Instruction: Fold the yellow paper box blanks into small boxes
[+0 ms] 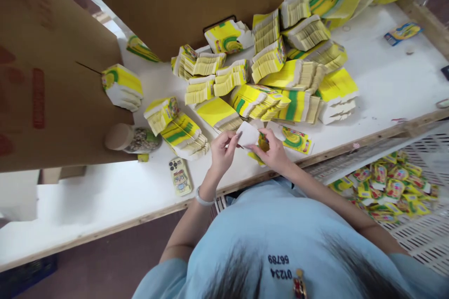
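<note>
Both my hands meet over the white table's [386,84] near edge. My left hand [221,150] pinches the left corner of a small white flat piece [248,134], a card or packet seen from its blank side. My right hand [274,153] grips the same piece together with a yellow printed packet [261,144] underneath. Just beyond my hands lies a heap of bundled yellow-and-green flat packets [273,79]. A single printed packet [296,140] lies flat right of my right hand.
Large brown cardboard sheets [52,84] stand at the left and back. A phone in a cartoon case [180,176] and a jar with a beige lid [131,139] lie left of my hands. A white slatted crate [428,238] at lower right holds several finished packets [389,187].
</note>
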`<state>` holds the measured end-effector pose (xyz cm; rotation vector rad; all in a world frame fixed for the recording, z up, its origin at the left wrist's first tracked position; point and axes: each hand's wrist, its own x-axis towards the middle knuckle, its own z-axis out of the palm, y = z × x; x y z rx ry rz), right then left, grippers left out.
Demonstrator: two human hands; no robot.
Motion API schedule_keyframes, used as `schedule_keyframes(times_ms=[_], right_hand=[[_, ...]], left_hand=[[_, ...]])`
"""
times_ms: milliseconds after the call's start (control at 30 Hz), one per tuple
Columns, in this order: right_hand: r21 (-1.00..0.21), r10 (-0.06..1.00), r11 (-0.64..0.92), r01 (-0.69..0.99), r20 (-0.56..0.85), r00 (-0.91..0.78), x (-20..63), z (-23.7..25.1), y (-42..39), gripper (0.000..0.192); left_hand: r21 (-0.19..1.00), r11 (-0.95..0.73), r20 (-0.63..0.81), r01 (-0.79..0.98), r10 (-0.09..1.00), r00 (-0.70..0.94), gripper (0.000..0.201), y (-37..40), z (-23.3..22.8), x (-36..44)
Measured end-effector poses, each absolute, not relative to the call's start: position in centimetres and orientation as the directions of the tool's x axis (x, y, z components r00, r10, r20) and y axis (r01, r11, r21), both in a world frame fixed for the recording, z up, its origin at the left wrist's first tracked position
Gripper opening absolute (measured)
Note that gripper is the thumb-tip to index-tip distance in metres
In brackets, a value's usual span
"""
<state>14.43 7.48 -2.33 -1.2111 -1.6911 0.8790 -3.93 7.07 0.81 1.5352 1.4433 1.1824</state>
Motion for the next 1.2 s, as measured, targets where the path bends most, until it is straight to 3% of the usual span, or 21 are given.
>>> schedule_keyframes(times_ms=[67,167,233,333,400,600,767,933,1200], right_hand=[[-0.918,0.971,0.235,0.319,0.205,-0.124,14.3,-2.1,6.8,0.041],[-0.939,0.981,0.19,0.285,0.19,-0.026,14.3,-1.3,5.9,0.035],[-0.927,0.971,0.224,0.301,0.24,0.019,14.5,-0.8,5.5,0.036],[-0.909,0.966,0.232,0.347,0.256,0.025,15.1,-0.4,5.1,0.038],[-0.936,0.986,0.156,0.317,0.167,0.007,15.6,-0.4,4.9,0.037],[-0.981,0.997,-0.015,0.191,-0.001,0.077,16.1,-0.9,3.9,0.031],[-0.994,0.995,-0.046,0.096,-0.037,0.088,16.0,-1.0,3.1,0.032],[-0.997,0.994,-0.076,0.02,-0.074,0.083,16.5,-1.2,1.9,0.051],[-0.977,0.999,-0.026,0.213,-0.022,0.025,17.5,-1.6,1.6,0.038]], left_hand=[[0.955,-0.144,0.151,0.258,0.989,-0.006,0.059,6.1,-0.1,-3.2],[0.981,-0.107,0.07,0.164,0.975,0.213,0.105,4.2,-1.8,-1.2],[0.994,-0.019,-0.017,0.111,0.946,0.322,0.114,3.1,-2.5,0.2],[0.999,0.033,-0.03,-0.002,0.932,0.362,0.11,2.4,-3.1,1.2],[0.999,0.04,-0.029,-0.024,0.933,0.358,0.1,2.4,-3.0,1.0],[0.971,0.211,-0.235,0.11,0.921,0.311,0.063,1.6,-1.8,0.1],[0.941,0.337,-0.329,0.027,0.894,0.303,0.068,0.7,-1.3,0.7],[0.927,0.364,-0.315,-0.093,0.886,0.34,0.069,0.6,-0.9,1.0],[0.921,0.386,-0.356,-0.054,0.889,0.289,0.063,0.6,-0.8,0.2]])
